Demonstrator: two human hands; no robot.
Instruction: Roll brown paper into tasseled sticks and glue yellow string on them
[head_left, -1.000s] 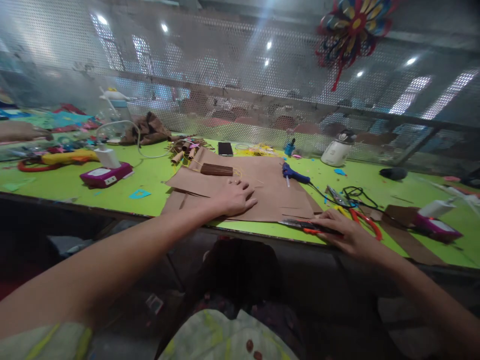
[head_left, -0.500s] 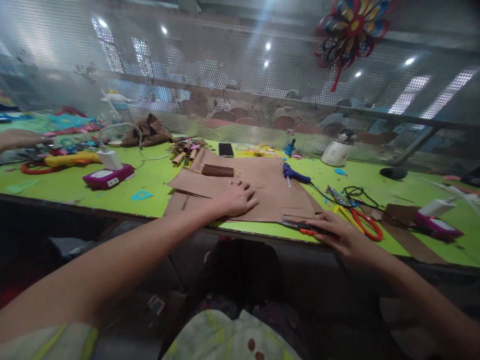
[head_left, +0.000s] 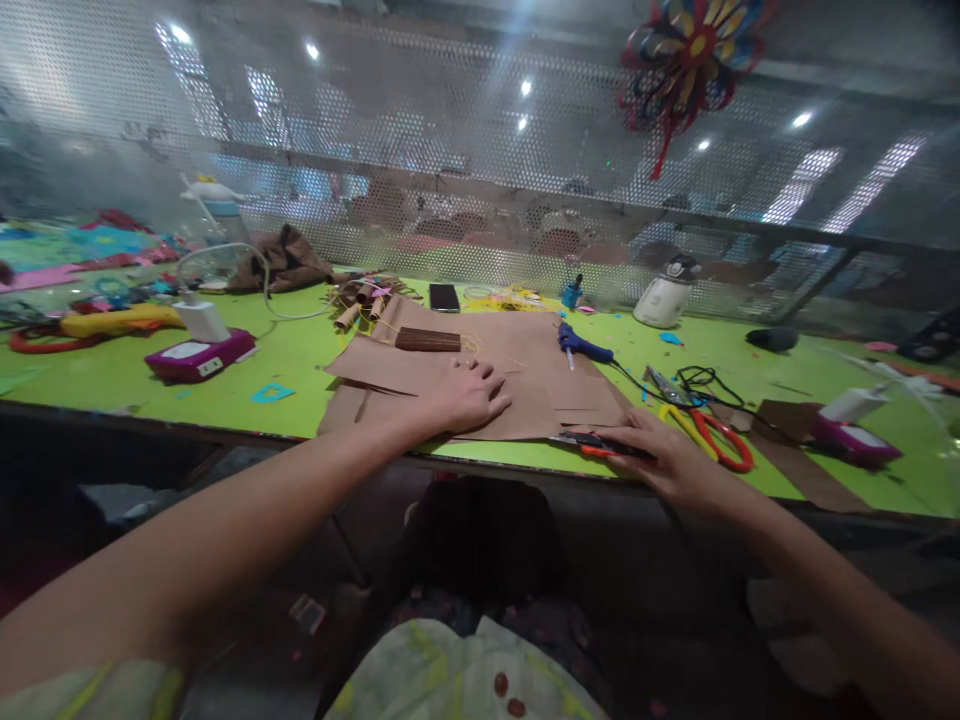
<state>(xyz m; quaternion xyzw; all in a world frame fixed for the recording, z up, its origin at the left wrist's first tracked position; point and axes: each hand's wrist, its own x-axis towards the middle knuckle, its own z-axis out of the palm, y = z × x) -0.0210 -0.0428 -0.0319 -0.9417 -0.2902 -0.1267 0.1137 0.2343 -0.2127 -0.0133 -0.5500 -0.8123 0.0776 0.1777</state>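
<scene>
Rolled brown tubes (head_left: 347, 318) are lying past the far left corner of the brown paper sheet (head_left: 525, 345), which is covering the middle of the bench (head_left: 289, 350). A flap (head_left: 382, 369) is standing slightly raised along the sheet's left side. You are resting your left hand (head_left: 474, 395) on the sheet's near middle, fingers slightly spread, gripping nothing. A blue glue gun (head_left: 589, 348) is lying at the sheet's right edge. Slits are showing near the near right corner; cutting is apparently only partly done, most of the sheet appearing whole. Below that corner, your right hand (head_left: 660, 455) is holding a black-and-red cutting tool (head_left: 596, 443), fingers wrapped around it.
</scene>
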